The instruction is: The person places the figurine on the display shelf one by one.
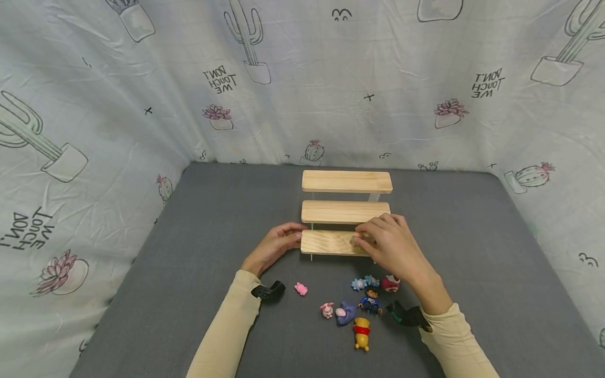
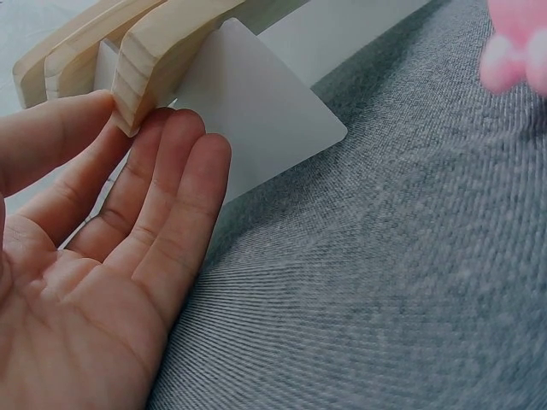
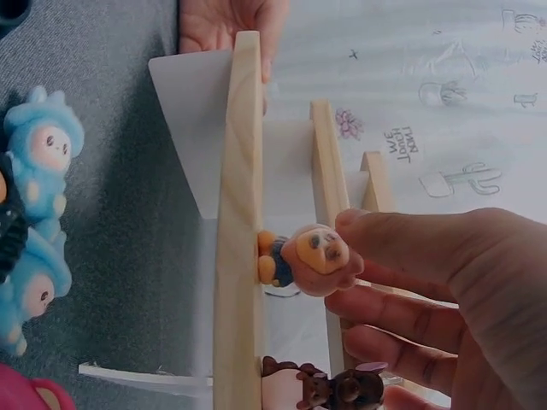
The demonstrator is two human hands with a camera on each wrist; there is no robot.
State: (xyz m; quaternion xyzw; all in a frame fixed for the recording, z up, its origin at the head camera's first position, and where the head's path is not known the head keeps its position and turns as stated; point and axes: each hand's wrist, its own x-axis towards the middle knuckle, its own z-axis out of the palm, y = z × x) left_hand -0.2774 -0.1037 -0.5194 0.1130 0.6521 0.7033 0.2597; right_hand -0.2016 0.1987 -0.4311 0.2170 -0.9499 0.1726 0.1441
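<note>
A three-tier wooden display stand (image 1: 331, 242) with clear side panels stands on the grey cloth. My left hand (image 1: 276, 244) pinches the left end of its lowest board, thumb on the edge and fingers underneath in the left wrist view. Over the right part of that board, my right hand (image 3: 461, 290) holds a small brown bear figurine (image 3: 316, 260) in blue clothing by its head, between thumb and fingers. The figurine's feet touch the board. Beside it sits a dark brown figurine (image 3: 346, 389) with a pink part. In the head view, the right hand (image 1: 397, 252) largely hides both figurines.
Several toys lie in front of the stand: a pink figurine (image 1: 301, 289), a rabbit-like figurine (image 1: 326, 310), a purple figurine (image 1: 346, 313), a dark-haired doll (image 1: 371, 302), a yellow bear (image 1: 362, 334), light-blue figurines (image 1: 359, 284) and a red figurine (image 1: 390, 283). Printed curtains (image 1: 293, 105) surround the table.
</note>
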